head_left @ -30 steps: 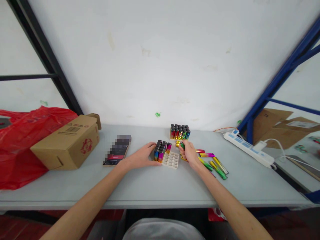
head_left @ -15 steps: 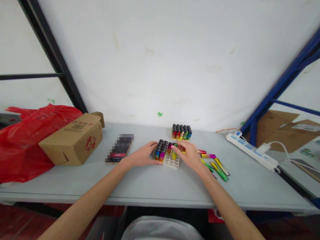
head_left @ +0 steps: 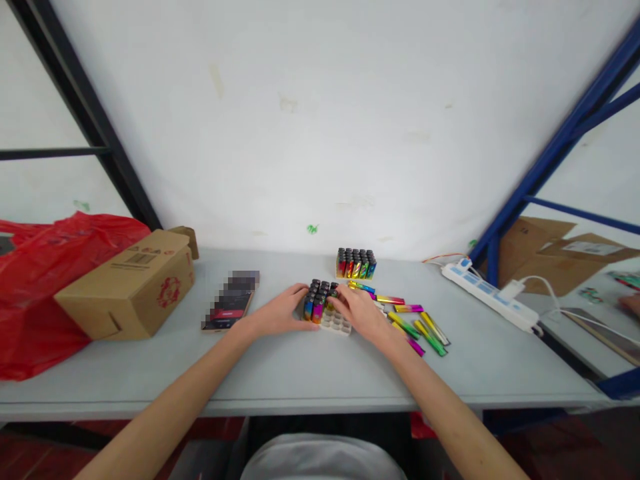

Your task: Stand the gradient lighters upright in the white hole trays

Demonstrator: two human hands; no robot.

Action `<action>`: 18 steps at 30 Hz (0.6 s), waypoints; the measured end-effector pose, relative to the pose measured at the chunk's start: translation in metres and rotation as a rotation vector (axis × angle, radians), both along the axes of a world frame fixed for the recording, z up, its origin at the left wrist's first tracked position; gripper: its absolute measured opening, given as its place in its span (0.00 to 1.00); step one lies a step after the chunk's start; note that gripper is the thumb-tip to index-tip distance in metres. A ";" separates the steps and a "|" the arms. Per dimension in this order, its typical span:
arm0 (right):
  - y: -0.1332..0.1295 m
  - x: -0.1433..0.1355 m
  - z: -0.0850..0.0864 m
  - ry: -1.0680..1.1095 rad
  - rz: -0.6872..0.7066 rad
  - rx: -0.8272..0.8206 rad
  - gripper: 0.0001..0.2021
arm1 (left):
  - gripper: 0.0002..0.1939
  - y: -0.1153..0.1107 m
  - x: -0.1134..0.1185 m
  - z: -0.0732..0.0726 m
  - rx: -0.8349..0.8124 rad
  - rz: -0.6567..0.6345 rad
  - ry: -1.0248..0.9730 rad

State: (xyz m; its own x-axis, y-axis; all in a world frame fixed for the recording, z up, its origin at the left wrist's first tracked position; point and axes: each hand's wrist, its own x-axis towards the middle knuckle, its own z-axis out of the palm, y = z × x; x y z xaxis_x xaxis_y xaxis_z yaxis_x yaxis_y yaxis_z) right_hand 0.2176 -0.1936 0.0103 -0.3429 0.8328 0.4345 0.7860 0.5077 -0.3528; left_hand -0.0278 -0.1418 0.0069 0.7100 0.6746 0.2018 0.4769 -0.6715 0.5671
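Note:
A pale tray with round holes (head_left: 336,324) lies on the table with several black-topped, shiny coloured lighters (head_left: 314,309) upright in its left and back parts. My left hand (head_left: 283,311) spans the tray's left side, fingers at the back and thumb at the front corner, steadying it. Above the tray's right part, my right hand (head_left: 364,312) pinches a yellowish lighter (head_left: 331,303) by its top, beside the lighters standing there. Its lower end is partly hidden, so I cannot tell how deep it sits in a hole. Several front holes hold nothing.
Loose lighters (head_left: 431,333) lie scattered right of my right hand. Behind the tray stands a second, filled lighter tray (head_left: 356,264). A cardboard box (head_left: 130,283) and red plastic bag (head_left: 40,293) are left, near a partly blurred phone-like item (head_left: 231,303). A power strip (head_left: 490,297) lies right.
My right hand has moved slightly left and back with the lighter, bringing it against the standing row. My left hand stays at the tray. The whole view has shifted a little.

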 end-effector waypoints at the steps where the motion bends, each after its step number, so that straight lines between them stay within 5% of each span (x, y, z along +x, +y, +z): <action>1: 0.000 0.000 0.001 -0.035 -0.032 0.002 0.11 | 0.43 0.000 0.000 0.000 -0.002 0.001 -0.001; 8: -0.005 0.031 0.019 0.059 -0.087 -0.043 0.22 | 0.45 0.002 -0.001 0.001 0.011 0.012 0.048; 13: -0.019 0.107 0.035 0.146 -0.233 -0.008 0.15 | 0.45 0.002 -0.001 0.001 0.001 0.030 0.054; 18: -0.059 0.185 0.021 0.015 -0.407 -0.098 0.14 | 0.45 0.004 -0.002 -0.002 0.013 0.049 0.048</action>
